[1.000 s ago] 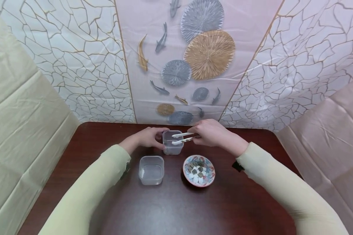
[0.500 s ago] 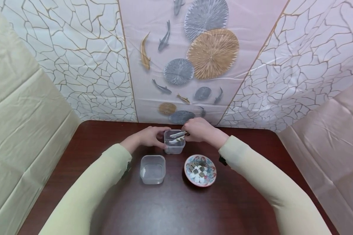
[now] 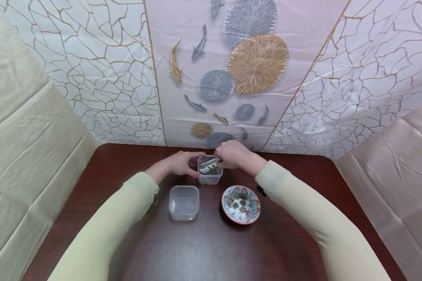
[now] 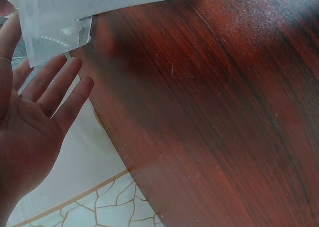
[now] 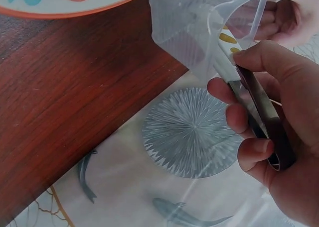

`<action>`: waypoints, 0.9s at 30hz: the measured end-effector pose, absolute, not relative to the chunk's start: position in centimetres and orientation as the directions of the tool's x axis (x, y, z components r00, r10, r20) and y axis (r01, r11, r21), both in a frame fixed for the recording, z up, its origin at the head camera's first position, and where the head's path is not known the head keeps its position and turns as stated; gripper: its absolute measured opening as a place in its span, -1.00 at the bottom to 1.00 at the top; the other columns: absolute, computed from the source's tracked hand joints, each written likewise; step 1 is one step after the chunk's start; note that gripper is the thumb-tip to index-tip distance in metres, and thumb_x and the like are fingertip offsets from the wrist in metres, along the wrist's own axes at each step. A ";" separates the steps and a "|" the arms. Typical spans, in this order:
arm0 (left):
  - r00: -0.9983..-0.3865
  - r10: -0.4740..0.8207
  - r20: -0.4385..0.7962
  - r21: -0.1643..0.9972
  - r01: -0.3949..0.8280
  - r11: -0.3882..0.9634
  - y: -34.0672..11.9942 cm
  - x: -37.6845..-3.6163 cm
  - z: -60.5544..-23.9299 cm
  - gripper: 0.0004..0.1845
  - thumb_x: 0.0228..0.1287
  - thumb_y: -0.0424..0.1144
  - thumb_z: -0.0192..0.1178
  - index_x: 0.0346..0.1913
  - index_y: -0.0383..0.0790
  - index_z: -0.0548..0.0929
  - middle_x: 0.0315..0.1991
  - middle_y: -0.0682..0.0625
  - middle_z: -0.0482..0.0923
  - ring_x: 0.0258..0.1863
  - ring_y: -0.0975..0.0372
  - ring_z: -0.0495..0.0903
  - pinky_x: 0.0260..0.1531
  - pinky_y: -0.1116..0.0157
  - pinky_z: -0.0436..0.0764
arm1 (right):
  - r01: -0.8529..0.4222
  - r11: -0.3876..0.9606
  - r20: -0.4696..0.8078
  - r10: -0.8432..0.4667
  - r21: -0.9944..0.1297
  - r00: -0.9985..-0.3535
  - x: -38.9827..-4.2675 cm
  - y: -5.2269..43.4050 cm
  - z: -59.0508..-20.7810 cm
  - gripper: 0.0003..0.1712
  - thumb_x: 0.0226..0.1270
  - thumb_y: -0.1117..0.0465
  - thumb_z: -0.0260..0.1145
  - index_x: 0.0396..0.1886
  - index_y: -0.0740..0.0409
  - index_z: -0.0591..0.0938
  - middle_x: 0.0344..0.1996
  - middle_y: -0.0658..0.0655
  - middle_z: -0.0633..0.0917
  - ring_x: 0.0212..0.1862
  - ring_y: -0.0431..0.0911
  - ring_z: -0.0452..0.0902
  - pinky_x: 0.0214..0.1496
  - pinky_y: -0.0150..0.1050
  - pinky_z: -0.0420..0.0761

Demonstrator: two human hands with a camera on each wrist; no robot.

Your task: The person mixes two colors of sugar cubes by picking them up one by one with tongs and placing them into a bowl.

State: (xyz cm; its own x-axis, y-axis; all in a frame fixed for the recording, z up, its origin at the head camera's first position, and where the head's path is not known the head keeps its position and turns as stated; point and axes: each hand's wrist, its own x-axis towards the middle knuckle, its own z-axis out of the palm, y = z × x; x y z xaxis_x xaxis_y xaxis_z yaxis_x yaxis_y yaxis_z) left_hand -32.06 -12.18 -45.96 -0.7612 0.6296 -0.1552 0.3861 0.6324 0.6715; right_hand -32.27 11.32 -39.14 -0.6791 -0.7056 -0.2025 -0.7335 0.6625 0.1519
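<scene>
My left hand point(image 3: 178, 163) holds the rear clear plastic container point(image 3: 211, 180) between thumb and forefinger at its left side. Its other fingers stretch out beside the wall in the left wrist view. My right hand point(image 3: 233, 155) grips a pair of tongs point(image 3: 208, 168) with white tips and dark metal handles. The tips reach down inside that container, and the handles point(image 5: 261, 110) lie between thumb and curled fingers in the right wrist view. Whether the tips pinch anything is hard to tell. A patterned bowl point(image 3: 256, 214) with small white and brown cube-like pieces point(image 3: 240, 207) stands nearer, to the right.
A second clear plastic container point(image 3: 184, 217) stands in front of the first, with a small white patch at its left side. The dark wood table point(image 3: 197, 249) ends at a back edge close behind both hands. A patterned cloth point(image 3: 218, 109) hangs behind it.
My right hand has moved left with the tongs, whose tips went lower into the rear container and came closer together. The left hand keeps its hold. The view shifted slightly.
</scene>
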 end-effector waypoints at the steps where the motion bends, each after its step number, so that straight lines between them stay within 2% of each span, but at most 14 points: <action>1: -0.761 0.630 -0.152 0.669 0.390 0.633 -12.2 -32.1 -46.0 -0.04 0.26 -0.04 0.57 0.65 -0.10 0.33 0.35 -0.15 0.64 0.32 0.05 0.65 0.37 0.07 0.57 | -0.734 0.660 -0.200 -0.707 0.158 -0.679 -32.3 11.2 -39.1 -0.84 0.40 0.10 0.48 -0.40 -0.03 0.75 -0.54 -0.07 0.66 -0.50 -0.10 0.49 -0.37 -0.14 0.49; 7: -0.763 0.630 -0.147 0.657 0.401 0.639 -12.2 -32.1 -45.9 -0.04 0.25 -0.02 0.58 0.65 -0.10 0.34 0.32 -0.14 0.66 0.30 0.06 0.66 0.35 0.08 0.58 | -0.734 0.644 -0.207 -0.704 0.216 -0.679 -32.0 10.3 -38.9 -0.86 0.38 0.08 0.53 -0.35 0.00 0.78 -0.44 -0.01 0.75 -0.37 -0.02 0.67 -0.24 -0.04 0.67; 14: -0.756 0.640 -0.136 0.667 0.408 0.623 -12.1 -32.0 -46.0 -0.04 0.27 -0.03 0.57 0.65 -0.16 0.33 0.32 -0.19 0.66 0.30 0.04 0.67 0.35 0.07 0.58 | -0.735 0.646 -0.218 -0.702 0.206 -0.678 -31.3 10.6 -38.5 -0.86 0.43 0.08 0.49 -0.31 0.02 0.79 -0.42 0.01 0.76 -0.37 -0.02 0.67 -0.22 -0.04 0.66; 19: -0.756 0.638 -0.145 0.669 0.401 0.626 -12.1 -32.0 -46.0 -0.04 0.28 -0.05 0.56 0.66 -0.17 0.32 0.32 -0.18 0.67 0.30 0.04 0.66 0.37 0.07 0.57 | -0.756 0.633 -0.134 -0.745 0.166 -0.653 -30.4 11.9 -37.8 -0.92 0.40 0.14 0.47 -0.32 0.00 0.79 -0.39 0.01 0.78 -0.36 -0.03 0.68 -0.24 -0.04 0.64; 22: -0.757 0.636 -0.148 0.669 0.397 0.629 -12.1 -32.0 -46.0 -0.03 0.27 -0.05 0.57 0.66 -0.15 0.32 0.31 -0.15 0.67 0.31 0.05 0.66 0.37 0.07 0.56 | -0.774 0.618 -0.067 -0.774 0.140 -0.630 -29.8 13.0 -37.3 -0.91 0.36 0.20 0.45 -0.38 -0.01 0.75 -0.42 0.01 0.75 -0.40 -0.05 0.64 -0.30 -0.07 0.59; 27: -0.756 0.640 -0.138 0.674 0.401 0.620 -12.1 -32.1 -45.9 -0.02 0.25 -0.05 0.58 0.65 -0.16 0.33 0.29 -0.16 0.69 0.31 0.04 0.66 0.39 0.06 0.55 | -0.784 0.614 0.002 -0.787 0.091 -0.616 -28.8 14.8 -36.5 -0.90 0.36 0.24 0.44 -0.37 -0.04 0.73 -0.49 -0.06 0.64 -0.49 -0.13 0.43 -0.41 -0.16 0.41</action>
